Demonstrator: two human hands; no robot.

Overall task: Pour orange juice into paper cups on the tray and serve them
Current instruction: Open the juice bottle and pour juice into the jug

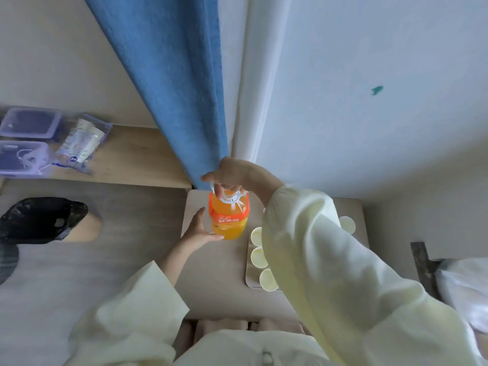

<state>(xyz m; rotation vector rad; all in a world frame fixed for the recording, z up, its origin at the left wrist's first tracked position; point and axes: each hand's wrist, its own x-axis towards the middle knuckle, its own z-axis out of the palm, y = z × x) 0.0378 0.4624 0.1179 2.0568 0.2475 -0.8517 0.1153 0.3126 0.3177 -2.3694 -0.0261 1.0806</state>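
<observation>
A: What is found nearest?

B: Three paper cups are seen in a row on the tray, a fourth farther off; all appear empty, and part of the tray is hidden by the right sleeve.

A: And beyond?

B: The juice bottle is held upright just left of the tray. Its base is supported by the spread left hand, and its white carry handle at the neck is gripped by the right hand.

A: Which step is judged in hand?

B: Readying the bottle; no pouring has begun. Whether the cap is off cannot be told. Next, the bottle would need carrying over a cup and tilting gently.
</observation>
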